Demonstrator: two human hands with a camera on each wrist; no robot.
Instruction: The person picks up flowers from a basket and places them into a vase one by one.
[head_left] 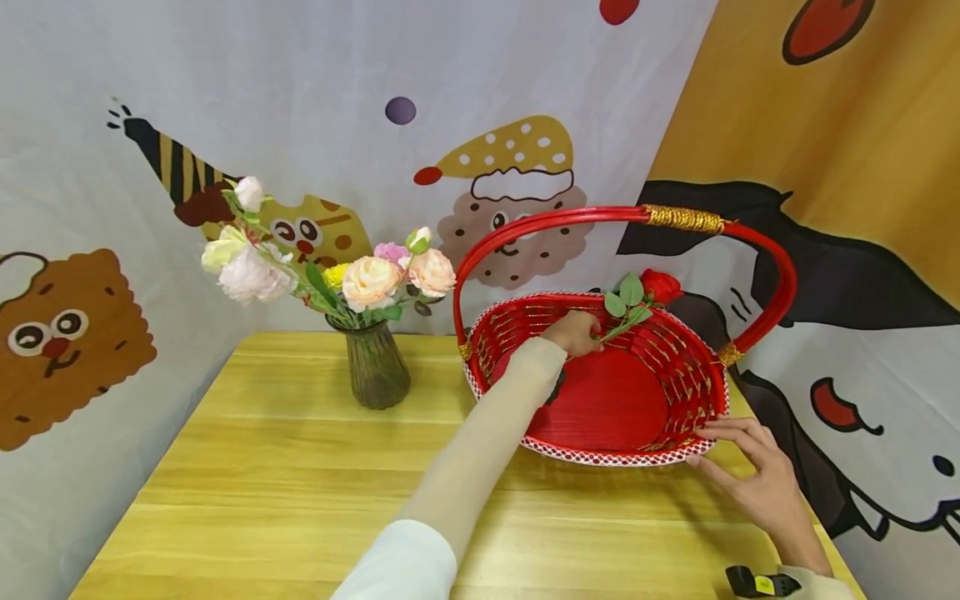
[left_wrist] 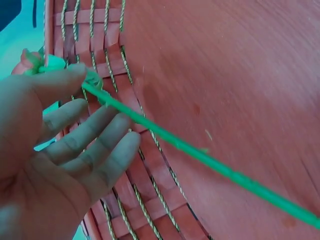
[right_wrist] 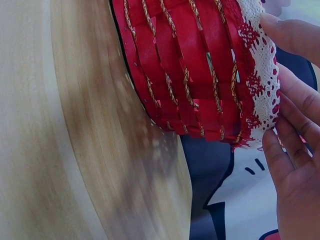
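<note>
A red rose (head_left: pixel 662 287) with green leaves lies over the far rim of a red woven basket (head_left: pixel 603 457) trimmed in white lace. Reaching inside the basket, my left hand (head_left: pixel 573 333) pinches the rose's stem between thumb and index finger. The left wrist view shows the long green stem (left_wrist: pixel 200 156) slanting across the basket floor, the other fingers loosely spread beneath it. At the near right, my right hand (head_left: pixel 765 475) grips the basket's rim, its thumb outside and fingers over the inner side. The lace trim (right_wrist: pixel 264 75) lies between them in the right wrist view.
Left of the basket stands a ribbed glass vase (head_left: pixel 378 367) holding several pale, pink and yellow flowers. The basket's tall red handle (head_left: pixel 570 215) arches above the left hand. A cartoon-printed cloth (head_left: pixel 300 83) hangs behind the wooden table (head_left: pixel 285 500).
</note>
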